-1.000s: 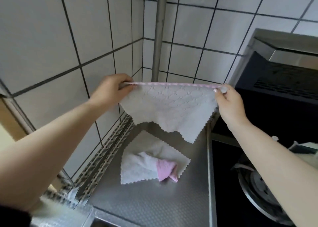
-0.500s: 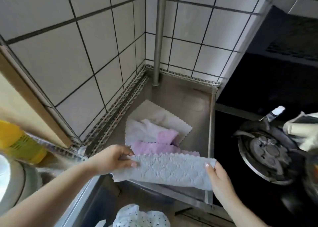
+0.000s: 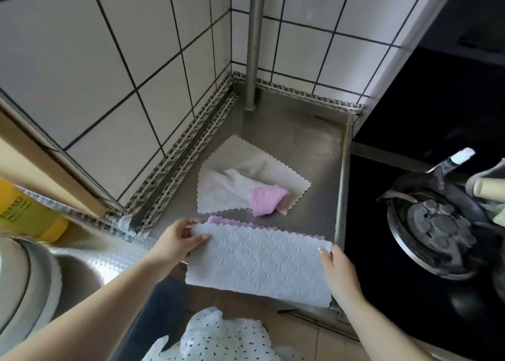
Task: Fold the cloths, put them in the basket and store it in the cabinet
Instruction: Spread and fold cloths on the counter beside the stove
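Observation:
A white quilted cloth (image 3: pixel 259 262) with a pink scalloped back edge lies folded in half across the front of the steel counter (image 3: pixel 287 131). My left hand (image 3: pixel 177 240) pinches its left end. My right hand (image 3: pixel 337 270) grips its right end. Behind it lies a beige cloth (image 3: pixel 262 166) spread flat, with a crumpled white cloth (image 3: pixel 226 194) and a bunched pink cloth (image 3: pixel 267 199) on top. No basket or cabinet is in view.
Tiled walls close the counter on the left and back, with a steel pole (image 3: pixel 254 43) in the corner. A black gas hob with a burner (image 3: pixel 434 224) is on the right. A sink (image 3: pixel 73 273) and a yellow bottle (image 3: pixel 27 213) sit at the left.
The cloth was held up stretched in the air, then came down folded in half onto the counter's front edge. Both hands still hold its ends.

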Action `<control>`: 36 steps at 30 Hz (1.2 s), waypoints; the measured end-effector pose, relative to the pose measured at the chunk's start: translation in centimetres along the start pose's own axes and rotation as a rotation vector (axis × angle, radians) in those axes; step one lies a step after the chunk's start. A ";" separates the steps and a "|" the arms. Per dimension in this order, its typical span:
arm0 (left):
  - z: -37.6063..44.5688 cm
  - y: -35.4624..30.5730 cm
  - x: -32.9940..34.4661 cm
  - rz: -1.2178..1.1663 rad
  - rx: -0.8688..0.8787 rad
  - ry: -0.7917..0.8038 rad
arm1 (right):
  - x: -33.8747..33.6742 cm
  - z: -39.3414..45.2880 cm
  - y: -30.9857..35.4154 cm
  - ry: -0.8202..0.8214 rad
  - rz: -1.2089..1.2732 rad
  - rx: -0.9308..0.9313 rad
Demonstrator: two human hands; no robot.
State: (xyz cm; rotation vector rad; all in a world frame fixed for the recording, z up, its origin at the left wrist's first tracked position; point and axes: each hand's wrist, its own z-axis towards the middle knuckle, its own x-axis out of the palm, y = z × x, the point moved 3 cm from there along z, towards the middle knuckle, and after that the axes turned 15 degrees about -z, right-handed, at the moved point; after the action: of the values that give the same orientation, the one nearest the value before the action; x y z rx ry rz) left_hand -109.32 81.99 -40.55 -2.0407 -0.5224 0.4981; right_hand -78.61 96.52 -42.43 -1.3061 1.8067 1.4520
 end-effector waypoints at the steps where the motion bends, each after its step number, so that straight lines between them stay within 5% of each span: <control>1: 0.5 0.0 0.2 0.046 0.030 -0.031 | 0.1 0.3 0.1 -0.001 -0.019 0.001; 20: 4.3 0.1 2.3 0.274 0.180 -0.174 | -0.4 2.2 -0.3 -0.094 -0.016 0.120; 23: 2.6 -0.6 3.3 0.505 0.500 -0.204 | -1.0 0.8 1.0 -0.376 -0.083 -0.103; 26: 0.6 0.0 7.4 0.674 0.794 0.042 | 2.2 -1.1 4.3 -0.402 -0.222 -0.438; 29: -0.6 2.2 11.5 0.820 0.784 0.209 | 6.7 -1.9 6.3 -0.251 -0.499 -0.592; 36: -0.2 5.0 9.7 1.084 0.762 0.207 | 6.7 -0.5 2.1 -0.188 -0.784 -0.639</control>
State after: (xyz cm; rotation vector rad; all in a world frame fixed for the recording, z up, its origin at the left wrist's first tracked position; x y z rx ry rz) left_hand -100.36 84.79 -46.10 -1.4334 0.8596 0.9127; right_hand -83.21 93.47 -46.75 -1.8070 0.5571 1.6210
